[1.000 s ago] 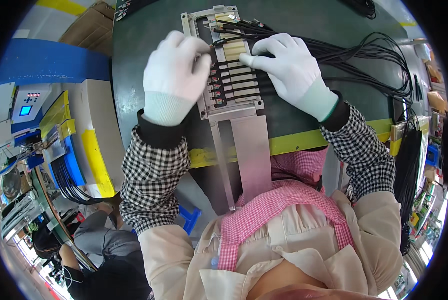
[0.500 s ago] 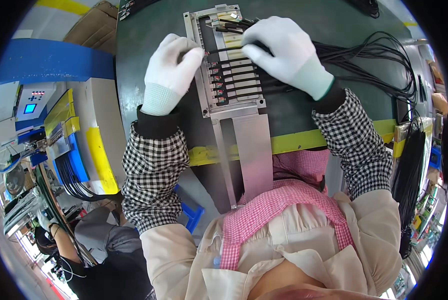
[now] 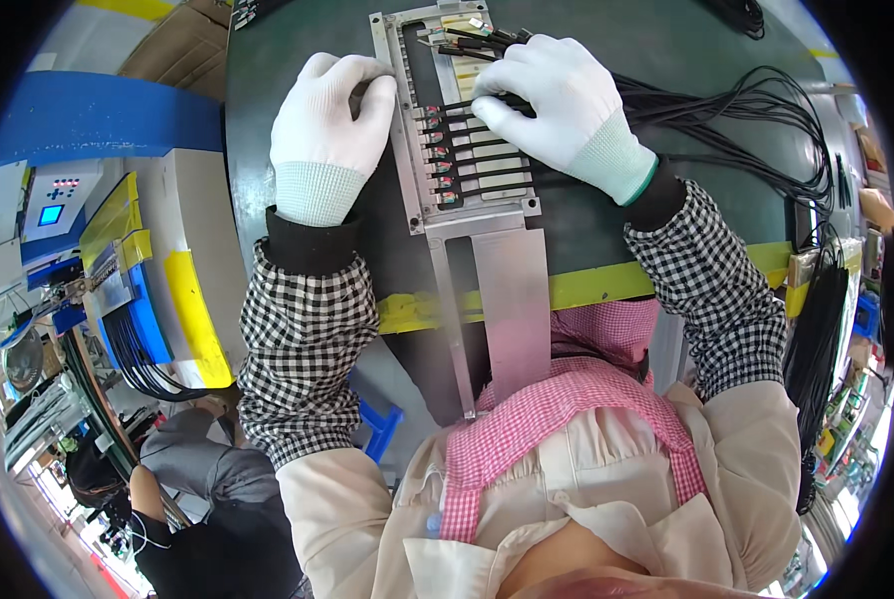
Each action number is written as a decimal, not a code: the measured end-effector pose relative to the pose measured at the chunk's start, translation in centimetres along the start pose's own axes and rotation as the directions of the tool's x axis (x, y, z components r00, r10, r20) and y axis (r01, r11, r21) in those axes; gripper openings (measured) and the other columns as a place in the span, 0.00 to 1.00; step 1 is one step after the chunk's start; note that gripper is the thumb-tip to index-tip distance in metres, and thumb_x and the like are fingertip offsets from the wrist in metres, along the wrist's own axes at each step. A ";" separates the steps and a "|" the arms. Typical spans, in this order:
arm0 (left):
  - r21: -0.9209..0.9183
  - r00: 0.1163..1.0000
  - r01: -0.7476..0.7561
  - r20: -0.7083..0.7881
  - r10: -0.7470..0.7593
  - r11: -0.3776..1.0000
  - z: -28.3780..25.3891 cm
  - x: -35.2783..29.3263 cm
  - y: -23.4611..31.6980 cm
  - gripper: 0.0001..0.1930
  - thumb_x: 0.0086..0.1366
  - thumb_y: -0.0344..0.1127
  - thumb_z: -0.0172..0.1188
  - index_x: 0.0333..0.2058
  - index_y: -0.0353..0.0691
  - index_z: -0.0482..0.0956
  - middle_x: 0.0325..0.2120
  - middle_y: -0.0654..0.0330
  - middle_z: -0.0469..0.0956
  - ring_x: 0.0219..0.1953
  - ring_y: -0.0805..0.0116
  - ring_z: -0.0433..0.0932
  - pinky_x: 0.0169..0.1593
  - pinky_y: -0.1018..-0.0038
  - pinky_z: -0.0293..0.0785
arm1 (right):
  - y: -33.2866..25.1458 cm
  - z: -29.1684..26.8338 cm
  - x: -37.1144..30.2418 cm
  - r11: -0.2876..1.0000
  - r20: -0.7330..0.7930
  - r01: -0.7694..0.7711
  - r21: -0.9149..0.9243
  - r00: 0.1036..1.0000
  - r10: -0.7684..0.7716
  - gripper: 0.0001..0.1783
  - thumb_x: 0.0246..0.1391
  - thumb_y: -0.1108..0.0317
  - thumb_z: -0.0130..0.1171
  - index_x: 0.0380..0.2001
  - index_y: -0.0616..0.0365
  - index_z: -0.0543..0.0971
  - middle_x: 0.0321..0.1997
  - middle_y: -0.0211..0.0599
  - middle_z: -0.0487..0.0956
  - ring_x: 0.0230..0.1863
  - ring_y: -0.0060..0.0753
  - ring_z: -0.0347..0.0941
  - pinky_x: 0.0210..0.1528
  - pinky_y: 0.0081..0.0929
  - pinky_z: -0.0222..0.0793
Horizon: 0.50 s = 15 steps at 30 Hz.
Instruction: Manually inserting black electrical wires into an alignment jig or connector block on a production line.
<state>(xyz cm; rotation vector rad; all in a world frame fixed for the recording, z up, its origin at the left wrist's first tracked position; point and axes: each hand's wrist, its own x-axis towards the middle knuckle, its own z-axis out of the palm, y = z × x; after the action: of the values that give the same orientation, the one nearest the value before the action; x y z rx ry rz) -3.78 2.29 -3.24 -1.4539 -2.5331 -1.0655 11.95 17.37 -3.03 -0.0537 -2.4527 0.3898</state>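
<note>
A long metal fixture lies on the green table, with several black cables seated side by side across it. Their small connector ends line up along its left channel. My left hand, in a white glove, is at the fixture's left rim, thumb and forefinger brought together; anything between the tips is hidden. White-gloved too, my right hand is over the fixture's right side, fingers closed round the uppermost seated cable. Loose cable ends rest across the far part of the fixture.
Black cables trail over the table to the right, and a bundle hangs off its edge. A flat metal plate extends from the fixture toward me. At left stand machines with a small screen; a seated person is below them.
My left hand has drawn back left from the row of connectors. The cable that ran between my hands now lies in line with the others. The fixture's near end appears slightly farther right.
</note>
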 end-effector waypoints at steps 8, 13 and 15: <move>0.034 0.999 -0.047 0.001 0.047 0.998 0.3 -0.1 -0.1 0.06 0.60 0.34 0.60 0.35 0.45 0.84 0.32 0.62 0.78 0.27 0.62 0.77 0.33 0.71 0.75 | -1.2 0.0 0.6 0.985 0.080 -0.091 -0.149 0.991 0.103 0.01 0.43 0.70 0.60 0.23 0.52 0.78 0.27 0.26 0.75 0.29 0.33 0.68 0.38 0.27 0.65; 0.037 0.994 -0.100 -0.027 0.101 0.994 0.3 -0.2 -0.1 0.05 0.59 0.34 0.60 0.34 0.44 0.83 0.31 0.62 0.77 0.26 0.62 0.76 0.33 0.70 0.75 | -0.1 -0.2 0.9 0.997 0.049 0.055 -0.052 0.997 -0.053 0.02 0.42 0.71 0.59 0.22 0.52 0.76 0.24 0.27 0.75 0.28 0.34 0.68 0.37 0.28 0.65; 0.048 0.995 -0.101 -0.023 0.102 0.994 0.3 -0.2 0.1 0.05 0.59 0.33 0.60 0.34 0.44 0.83 0.31 0.62 0.77 0.27 0.61 0.77 0.33 0.70 0.75 | -0.1 -0.2 1.0 0.991 0.049 0.061 -0.118 0.997 -0.055 0.02 0.42 0.71 0.59 0.21 0.52 0.76 0.24 0.27 0.75 0.28 0.35 0.68 0.37 0.28 0.65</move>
<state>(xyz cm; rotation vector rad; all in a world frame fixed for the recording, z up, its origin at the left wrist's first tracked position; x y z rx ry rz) -3.50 2.32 -3.48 -1.5287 -2.4213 -0.9968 11.26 17.42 -2.24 -0.0243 -2.5148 0.2210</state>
